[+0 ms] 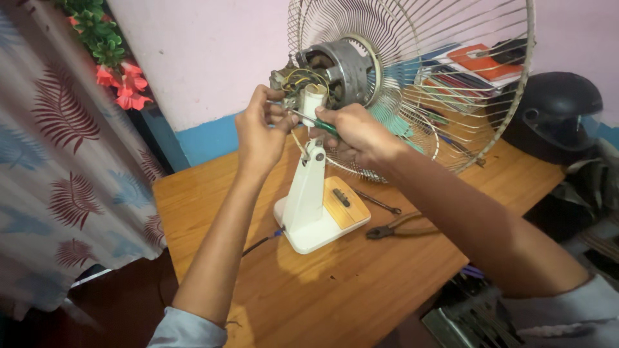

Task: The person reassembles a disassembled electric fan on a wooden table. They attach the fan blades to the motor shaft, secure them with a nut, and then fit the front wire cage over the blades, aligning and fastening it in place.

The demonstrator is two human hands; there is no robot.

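- The wooden counter (361,283) carries a table fan (322,193) with a white stand and base.
- Its wire guard (451,77) fills the space behind my hands, blocking the papers and the dark helmet (558,109) beyond it.
- The bare motor (338,67), wires exposed, sits at the top of the stand.
- My right hand (358,132) is closed around a green-handled screwdriver (309,120), its tip at the motor's rear.
- My left hand (261,129) pinches the wiring there, fingers curled.
- Pliers (400,227) lie on the counter just beside the base, under my right forearm.
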